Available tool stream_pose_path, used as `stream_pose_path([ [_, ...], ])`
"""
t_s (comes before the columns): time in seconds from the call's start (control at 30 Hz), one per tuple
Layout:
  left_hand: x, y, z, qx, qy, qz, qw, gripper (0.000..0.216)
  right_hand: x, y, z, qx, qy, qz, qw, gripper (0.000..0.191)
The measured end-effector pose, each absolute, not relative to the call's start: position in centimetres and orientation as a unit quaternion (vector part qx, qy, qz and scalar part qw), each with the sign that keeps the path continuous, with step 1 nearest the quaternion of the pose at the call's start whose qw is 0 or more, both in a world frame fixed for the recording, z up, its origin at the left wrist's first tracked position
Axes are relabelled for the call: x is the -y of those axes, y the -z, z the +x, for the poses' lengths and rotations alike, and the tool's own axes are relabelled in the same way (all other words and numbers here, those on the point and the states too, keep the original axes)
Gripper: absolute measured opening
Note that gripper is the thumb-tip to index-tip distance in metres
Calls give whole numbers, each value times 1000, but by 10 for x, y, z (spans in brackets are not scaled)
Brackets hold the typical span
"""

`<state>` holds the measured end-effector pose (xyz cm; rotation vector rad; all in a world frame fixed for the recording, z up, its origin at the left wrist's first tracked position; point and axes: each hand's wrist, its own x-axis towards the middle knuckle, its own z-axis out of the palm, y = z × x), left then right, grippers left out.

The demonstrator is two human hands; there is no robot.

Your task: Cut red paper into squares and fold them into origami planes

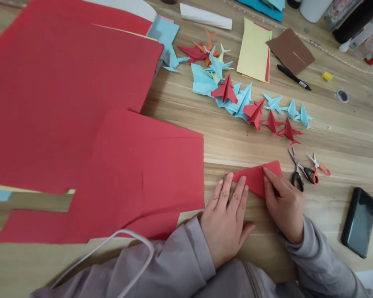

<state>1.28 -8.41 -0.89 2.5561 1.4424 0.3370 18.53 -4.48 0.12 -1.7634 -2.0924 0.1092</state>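
Observation:
A folded piece of red paper (255, 181), narrow at its left end and wider at its right, lies flat on the wooden table. My left hand (226, 215) rests on the table with outstretched fingers, its fingertips touching the paper's narrow left part. On the wider part is my right hand (284, 203), index finger and thumb against the paper and the other fingers curled in. The paper's underside is hidden. Just right of this hand lie black-handled scissors (298, 167) and smaller orange-handled scissors (317, 169).
Large red sheets (81, 103) cover the table's left side. Folded paper planes (225, 89) in red, blue and other colours spread across the back. Behind them are yellow paper (253, 51), brown paper (290, 51) and a black pen (294, 77). A phone (359, 222) lies at right.

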Motion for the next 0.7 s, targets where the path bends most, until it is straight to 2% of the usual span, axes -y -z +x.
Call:
stream_pose_path([
  [0.7,82,7,13,-489,-115,860,92,75,45,-2,185,746,-53,-640,179,31],
])
